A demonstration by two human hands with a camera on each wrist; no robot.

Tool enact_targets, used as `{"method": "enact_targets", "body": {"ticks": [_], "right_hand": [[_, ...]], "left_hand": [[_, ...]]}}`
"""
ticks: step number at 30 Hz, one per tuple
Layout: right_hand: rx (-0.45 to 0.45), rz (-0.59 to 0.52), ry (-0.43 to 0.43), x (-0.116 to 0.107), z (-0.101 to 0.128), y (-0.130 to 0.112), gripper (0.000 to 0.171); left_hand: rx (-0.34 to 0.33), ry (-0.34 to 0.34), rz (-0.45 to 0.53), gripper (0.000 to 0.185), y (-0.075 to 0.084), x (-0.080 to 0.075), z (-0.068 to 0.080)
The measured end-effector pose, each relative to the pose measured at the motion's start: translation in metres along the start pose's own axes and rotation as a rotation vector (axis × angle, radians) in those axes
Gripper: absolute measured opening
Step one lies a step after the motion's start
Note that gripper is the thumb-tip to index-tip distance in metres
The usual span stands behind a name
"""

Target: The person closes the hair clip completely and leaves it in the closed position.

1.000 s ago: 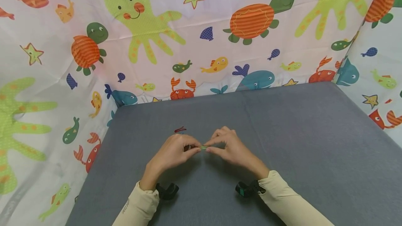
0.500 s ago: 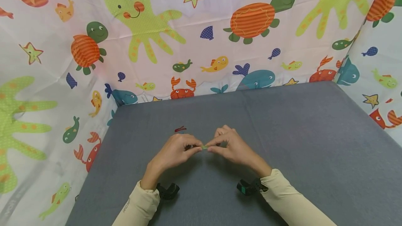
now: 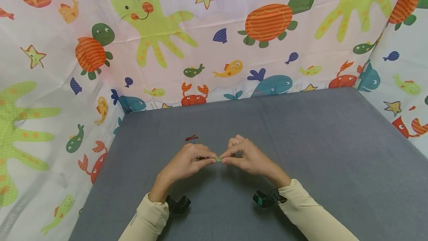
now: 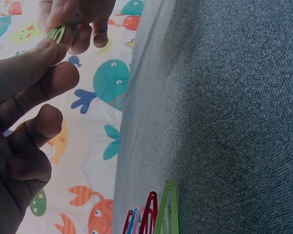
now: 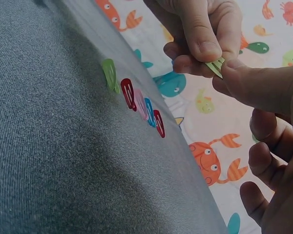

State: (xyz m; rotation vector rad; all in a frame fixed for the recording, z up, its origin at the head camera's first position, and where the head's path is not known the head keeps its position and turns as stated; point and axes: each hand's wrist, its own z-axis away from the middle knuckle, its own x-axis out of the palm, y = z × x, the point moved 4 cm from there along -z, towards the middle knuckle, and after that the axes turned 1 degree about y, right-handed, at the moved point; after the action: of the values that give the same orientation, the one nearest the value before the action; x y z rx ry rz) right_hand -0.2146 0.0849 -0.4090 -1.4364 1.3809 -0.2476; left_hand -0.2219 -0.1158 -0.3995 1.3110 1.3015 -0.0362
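A light green snap hair clip (image 3: 219, 159) is held in the air above the grey table, one end in each hand. My left hand (image 3: 190, 162) pinches it between thumb and index finger. From the other side, my right hand (image 3: 246, 157) pinches it the same way. In the right wrist view the middle of the hair clip (image 5: 216, 66) shows between the thumbs, while the fingertips hide its ends. The other fingers of my right hand (image 5: 278, 141) are loosely bent and touch nothing.
Beyond my left hand, several snap hair clips lie in a row on the grey table (image 3: 317, 151): green (image 5: 109, 76), dark red (image 5: 128, 94), pink (image 5: 140, 105), blue (image 5: 150, 112) and red (image 5: 158, 123). A sea-animal printed curtain (image 3: 214, 55) stands at the back and sides.
Both hands have shifted very slightly to the right and nearer to me, with the green hair clip still pinched between them. The clips on the table have not moved.
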Motion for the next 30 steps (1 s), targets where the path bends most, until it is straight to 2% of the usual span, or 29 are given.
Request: {"method": "enact_targets", "body": {"ticks": [12, 23, 30], "right_hand": [[-0.008, -0.021, -0.022, 0.0008, -0.0003, 0.0017, 0.008], [0.05, -0.061, -0.05, -0.0002, 0.0003, 0.0019, 0.006], [0.104, -0.085, -0.052, 0.0001, -0.0001, 0.0054, 0.007]], "left_hand": [[0.0, -0.018, 0.025, 0.016, -0.0029, 0.0009, 0.0013], [-0.007, 0.0, 0.023, 0.013, 0.0016, -0.0007, 0.0011], [-0.071, 0.005, -0.014, 0.012, 0.0019, 0.0006, -0.0001]]}}
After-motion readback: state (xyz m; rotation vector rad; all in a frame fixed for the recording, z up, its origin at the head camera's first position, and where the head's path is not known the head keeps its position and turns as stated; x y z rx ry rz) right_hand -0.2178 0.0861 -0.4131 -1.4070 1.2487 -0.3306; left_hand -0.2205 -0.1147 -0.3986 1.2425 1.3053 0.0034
